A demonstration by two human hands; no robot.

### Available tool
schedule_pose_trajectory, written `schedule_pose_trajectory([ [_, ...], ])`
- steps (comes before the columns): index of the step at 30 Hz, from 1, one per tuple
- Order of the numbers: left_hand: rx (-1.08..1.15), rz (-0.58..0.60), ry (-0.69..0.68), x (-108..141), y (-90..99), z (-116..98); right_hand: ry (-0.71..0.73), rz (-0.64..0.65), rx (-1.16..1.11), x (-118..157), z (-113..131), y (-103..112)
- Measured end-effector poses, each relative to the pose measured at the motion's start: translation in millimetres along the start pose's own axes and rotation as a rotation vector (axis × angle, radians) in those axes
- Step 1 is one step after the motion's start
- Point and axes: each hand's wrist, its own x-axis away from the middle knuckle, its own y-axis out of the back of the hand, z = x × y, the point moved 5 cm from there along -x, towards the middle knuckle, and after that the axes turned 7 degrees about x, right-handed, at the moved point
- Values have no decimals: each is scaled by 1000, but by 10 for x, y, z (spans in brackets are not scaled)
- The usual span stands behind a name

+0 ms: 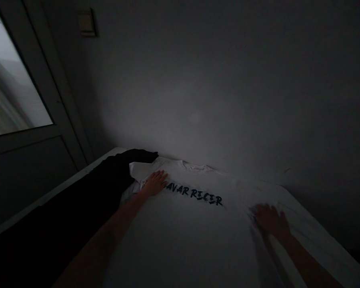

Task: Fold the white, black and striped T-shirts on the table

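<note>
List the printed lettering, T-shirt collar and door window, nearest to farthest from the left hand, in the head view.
1. Printed lettering, just right of the left hand.
2. White T-shirt collar, up and to the right.
3. Door window, far left.

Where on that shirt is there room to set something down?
The widest free patch is the plain front of the white T-shirt, below the dark lettering, between the left hand and the right hand. It's crowded by the left hand, where the black garment lies over the shirt's shoulder.
</note>
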Motion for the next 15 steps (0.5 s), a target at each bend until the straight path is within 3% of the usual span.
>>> schedule_pose_trajectory([
  [2,3,-27,-1,28,1,5,42,25,18,-195,323,136],
  [4,4,-50,3,39,-2,-4,142,58,-26,-387,874,311],
  [11,-37,-100,-36,62,-23,-10,439,151,-393,-722,3380,872],
  [13,-39,-110,-52,62,-40,1,453,169,-419,-745,3883,946],
  [15,-24,-111,-61,56,-56,14,438,185,-416,-755,4220,968],
])
